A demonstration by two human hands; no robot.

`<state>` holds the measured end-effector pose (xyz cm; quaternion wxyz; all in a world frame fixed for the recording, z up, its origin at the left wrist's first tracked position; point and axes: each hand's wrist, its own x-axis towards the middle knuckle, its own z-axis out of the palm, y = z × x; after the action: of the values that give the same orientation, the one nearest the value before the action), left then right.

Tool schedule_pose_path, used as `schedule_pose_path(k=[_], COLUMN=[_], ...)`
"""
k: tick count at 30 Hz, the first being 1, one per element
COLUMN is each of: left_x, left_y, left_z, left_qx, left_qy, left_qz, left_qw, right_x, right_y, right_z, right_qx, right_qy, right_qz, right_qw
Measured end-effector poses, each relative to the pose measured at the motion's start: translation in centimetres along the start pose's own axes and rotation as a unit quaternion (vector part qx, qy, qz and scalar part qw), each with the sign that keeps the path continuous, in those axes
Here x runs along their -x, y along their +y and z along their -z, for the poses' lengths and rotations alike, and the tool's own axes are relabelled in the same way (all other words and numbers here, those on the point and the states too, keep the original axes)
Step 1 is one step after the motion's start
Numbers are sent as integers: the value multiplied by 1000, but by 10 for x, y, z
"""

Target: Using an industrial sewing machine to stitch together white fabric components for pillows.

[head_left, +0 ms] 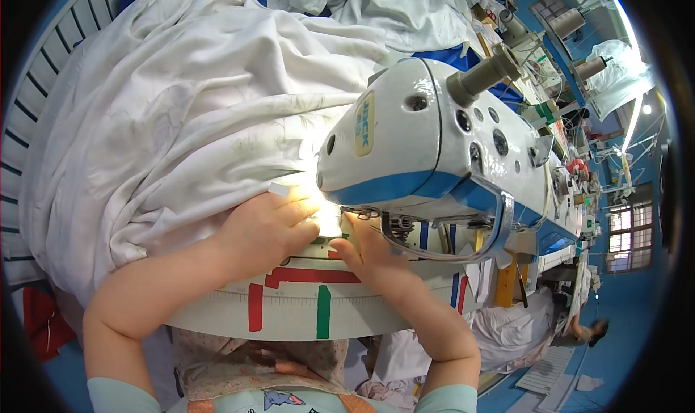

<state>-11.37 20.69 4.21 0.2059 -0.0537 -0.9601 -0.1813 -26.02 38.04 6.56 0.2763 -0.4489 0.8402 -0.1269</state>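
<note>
A white and blue sewing machine (405,145) stands in front of me, its lamp glaring over the needle area. A large heap of white fabric (203,102) with a faint leafy print covers the table left of it. My left hand (271,228) is closed on the fabric's edge beside the needle area, fingers bent; glare washes out the fingertips. A small white flap (278,188) shows by its knuckles. My right hand (373,250) lies under the machine head, to the right of the needle, thumb stretched apart from the fingers. The machine partly hides those fingers.
Red tape (311,275) and green tape (323,312) mark the table's front edge, along a printed scale. A metal guard (499,225) juts from the machine's front. Thread cones (567,23) stand far right. Another person (579,332) is at the lower right, near white cloth.
</note>
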Motion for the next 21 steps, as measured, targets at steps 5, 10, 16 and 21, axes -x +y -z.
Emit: schedule_pose_path(k=[5,10,16,21], left_x=[-4,-7,-8,-7], left_y=[-3,-9,-7,-4], left_z=[2,1,3,5], left_qx=[12,16,18,20], left_qy=[3,-38,7,25], left_qz=[4,26,2,-2], left_qw=[1000,999,1000,999], right_x=[-11,-30,-27,-26], right_y=[38,91,82,61], right_z=[-14,-26,-34,-31], right_qx=[5,251,-192,-325], right_qy=[141,147,153,174], right_qz=[110,134,97,66], right_qw=[984,947,964,927])
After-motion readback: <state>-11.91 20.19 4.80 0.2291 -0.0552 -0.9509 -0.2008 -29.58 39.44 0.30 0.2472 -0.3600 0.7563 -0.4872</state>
